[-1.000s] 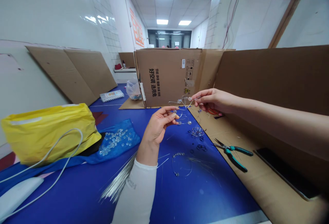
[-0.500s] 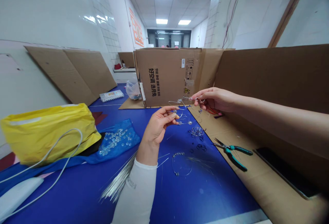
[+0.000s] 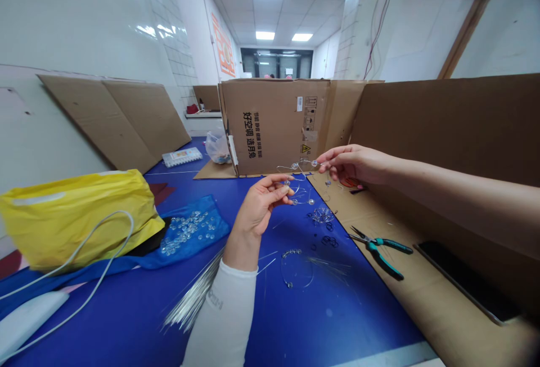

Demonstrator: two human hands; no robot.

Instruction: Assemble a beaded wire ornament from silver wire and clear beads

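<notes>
A thin silvery wire strung with clear beads [image 3: 294,166] curls in the air between both hands. My left hand [image 3: 265,201] pinches one part of it, with loops and beads hanging just right of the fingertips. My right hand [image 3: 348,162], higher and to the right, pinches the wire beside another clear bead. Below them on the blue table lie a tangle of beaded wire [image 3: 321,216], several small dark rings [image 3: 329,241] and a beaded wire loop [image 3: 297,268]. A bundle of straight wires [image 3: 192,299] lies partly under my left forearm.
Needle-nose pliers [image 3: 382,249] with teal handles and a black phone [image 3: 466,282] rest on cardboard at right. Clear beads [image 3: 185,232] lie on blue cloth at left, near a yellow bag [image 3: 84,215]. A cardboard wall [image 3: 274,131] stands behind; a plastic case [image 3: 182,157] sits far left.
My right hand has shifted slightly along the wire, its fingers drawn closer together near the bead. My left hand stays almost where it was.
</notes>
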